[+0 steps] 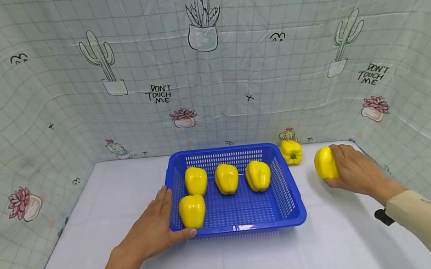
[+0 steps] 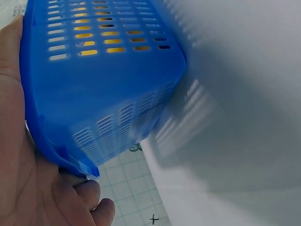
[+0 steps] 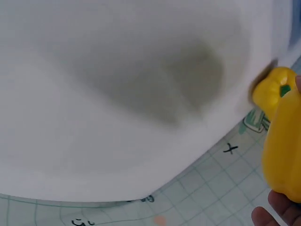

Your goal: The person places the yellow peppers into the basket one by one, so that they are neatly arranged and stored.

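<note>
My right hand [image 1: 356,171] grips a yellow bell pepper [image 1: 325,163], held above the table to the right of the blue basket [image 1: 250,228]. In the right wrist view the same pepper [image 3: 284,150] shows at the right edge, with fingertips [image 3: 282,207] under its end. My left hand [image 1: 152,227] rests against the basket's near left corner, fingers along the left rim and thumb on the front rim. Inside the basket, three yellow peppers [image 1: 227,179] stand in a back row. Another pepper [image 1: 192,211] sits at the front left, by the left thumb.
One more yellow bell pepper [image 1: 291,152] with a green stem lies on the table just outside the basket's back right corner. A white cloth covers the table [image 1: 235,266]. Behind and at both sides hangs a grid-patterned curtain [image 1: 231,71] with cactus drawings.
</note>
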Demonstrator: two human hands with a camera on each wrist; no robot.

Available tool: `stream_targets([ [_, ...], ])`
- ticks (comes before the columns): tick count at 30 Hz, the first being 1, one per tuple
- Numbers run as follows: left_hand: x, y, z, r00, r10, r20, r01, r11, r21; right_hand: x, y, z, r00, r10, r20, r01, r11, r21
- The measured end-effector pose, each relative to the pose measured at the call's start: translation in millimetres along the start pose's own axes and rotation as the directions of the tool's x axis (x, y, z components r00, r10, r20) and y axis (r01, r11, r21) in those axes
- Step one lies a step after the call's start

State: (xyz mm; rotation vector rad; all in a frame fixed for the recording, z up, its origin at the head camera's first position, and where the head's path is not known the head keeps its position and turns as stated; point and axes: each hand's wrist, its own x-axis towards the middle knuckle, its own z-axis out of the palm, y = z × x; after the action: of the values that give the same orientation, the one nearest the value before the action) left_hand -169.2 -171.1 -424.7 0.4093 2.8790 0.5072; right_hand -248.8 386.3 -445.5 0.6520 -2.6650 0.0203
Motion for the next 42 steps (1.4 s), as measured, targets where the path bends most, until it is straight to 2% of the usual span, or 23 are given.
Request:
stream_targets([
  [4,-1.2,-1.0,-0.2,1.000,-0.006,-0.002,0.006,1.000,0.000,14.7,-9.1,-9.4,0.999,-0.040,-0.010,0.039,0.999,-0.017],
  [9,-1.2,-2.2,-0.5,1.000,-0.003,-0.003,0.003,1.000,-0.003,24.5,-19.8,-19.9,0.998,-0.063,0.005,0.063,0.997,-0.042],
  [17,-0.4,-1.5,0.4,1.000,0.008,-0.011,-0.008,1.000,0.003,43.0,-36.6,-29.1,0.994,-0.110,-0.023,0.108,0.992,-0.067],
  [21,-0.1,-0.8,0.5,1.000,0.017,-0.021,-0.017,1.000,0.009,57.5,-53.3,-37.2,0.993,-0.113,-0.023,0.112,0.991,-0.068],
  [29,-1.4,-1.2,-0.3,1.000,0.012,-0.021,-0.012,1.000,0.014,90.0,-89.6,-47.3,0.979,-0.201,-0.047,0.197,0.978,-0.065],
  [42,-0.5,-3.8,0.7,1.000,0.018,-0.016,-0.018,1.000,0.015,128.3,-154.0,-43.2,0.953,-0.303,-0.019,0.301,0.951,-0.064],
])
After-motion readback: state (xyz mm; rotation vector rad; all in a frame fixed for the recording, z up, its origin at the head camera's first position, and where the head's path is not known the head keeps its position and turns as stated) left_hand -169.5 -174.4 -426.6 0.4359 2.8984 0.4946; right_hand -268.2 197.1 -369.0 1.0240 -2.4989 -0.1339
